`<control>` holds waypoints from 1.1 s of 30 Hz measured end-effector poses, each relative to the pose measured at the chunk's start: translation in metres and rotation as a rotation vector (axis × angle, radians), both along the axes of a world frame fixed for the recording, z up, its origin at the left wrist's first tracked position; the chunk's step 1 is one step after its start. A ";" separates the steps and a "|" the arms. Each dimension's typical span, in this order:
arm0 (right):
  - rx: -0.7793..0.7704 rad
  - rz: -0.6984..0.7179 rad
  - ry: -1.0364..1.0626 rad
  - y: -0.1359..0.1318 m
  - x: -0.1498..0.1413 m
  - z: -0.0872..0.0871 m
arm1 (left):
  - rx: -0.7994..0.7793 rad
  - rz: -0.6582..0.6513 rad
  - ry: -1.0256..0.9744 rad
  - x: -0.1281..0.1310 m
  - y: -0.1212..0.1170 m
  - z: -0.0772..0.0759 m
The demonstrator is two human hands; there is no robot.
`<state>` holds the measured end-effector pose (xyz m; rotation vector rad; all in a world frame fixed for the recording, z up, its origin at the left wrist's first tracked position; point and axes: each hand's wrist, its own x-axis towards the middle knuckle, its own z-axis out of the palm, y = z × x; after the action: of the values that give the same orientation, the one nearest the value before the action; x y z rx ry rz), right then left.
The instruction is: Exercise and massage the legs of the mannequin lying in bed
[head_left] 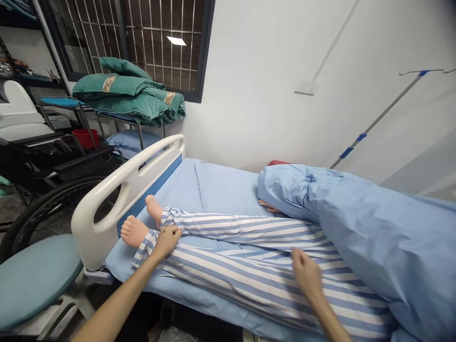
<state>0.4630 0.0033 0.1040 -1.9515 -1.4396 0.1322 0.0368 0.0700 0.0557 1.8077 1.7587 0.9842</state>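
Note:
A manikin in blue-and-white striped trousers [249,247] lies on a hospital bed [217,190], its bare feet [137,228] near the white footboard [117,190]. My left hand [167,240] is closed on the striped cuff at the nearer ankle. My right hand [306,275] lies on the trousers about the knee, fingers loosely together and slightly blurred. A light blue quilt [356,218] is bunched over the manikin's upper body, and one manikin hand [269,206] shows at its edge.
A teal-seated chair [32,280] and a wheelchair wheel [42,209] stand left of the footboard. Folded green blankets [131,92] lie on a rack below a barred window. An IV pole [384,114] leans along the white wall at right.

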 end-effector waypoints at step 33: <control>0.097 0.401 0.499 0.055 -0.348 -0.039 | 0.036 0.079 -0.478 0.008 -0.004 0.003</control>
<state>0.1149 0.0585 0.0646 -1.3959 -1.4357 0.6673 0.0448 0.0659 0.0585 1.3775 1.5246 1.3537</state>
